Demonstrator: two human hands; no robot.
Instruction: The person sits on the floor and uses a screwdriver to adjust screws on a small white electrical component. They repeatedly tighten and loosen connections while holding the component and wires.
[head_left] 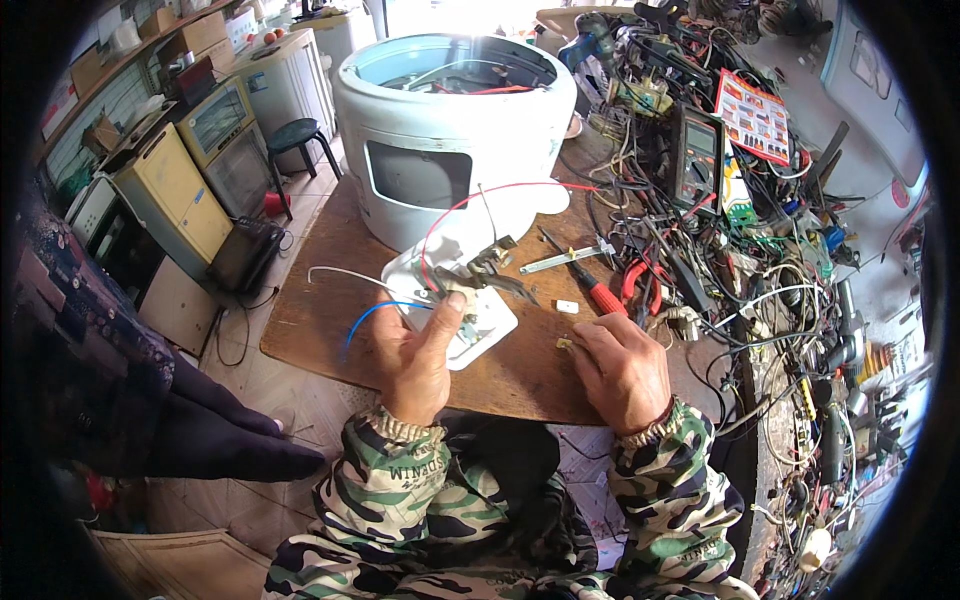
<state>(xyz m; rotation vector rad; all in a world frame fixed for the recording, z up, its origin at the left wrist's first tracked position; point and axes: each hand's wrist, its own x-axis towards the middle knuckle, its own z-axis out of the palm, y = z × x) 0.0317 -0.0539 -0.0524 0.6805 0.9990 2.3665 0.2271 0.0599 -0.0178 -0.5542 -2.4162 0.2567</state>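
Observation:
My left hand (418,365) grips a white plastic panel (487,333), thumb on top. Fixed to the panel is a metal and dark assembly (488,265), with red, blue (372,318) and white (345,271) wires running from it. The fingers beneath the panel are hidden. To the right, my right hand (628,372) is closed low over the table, with a small yellowish piece (565,343) at its fingertips. A small white block (567,306) lies just beyond these fingers. Beside it are a red-handled screwdriver (603,293) and red-handled pliers (640,283).
Behind the panel stands a large white round appliance housing (520,150) with a rectangular opening. Tangled wires and tools fill the right side, around a multimeter (698,160). A person in dark trousers (220,425) stands at left, near a black stool (293,135).

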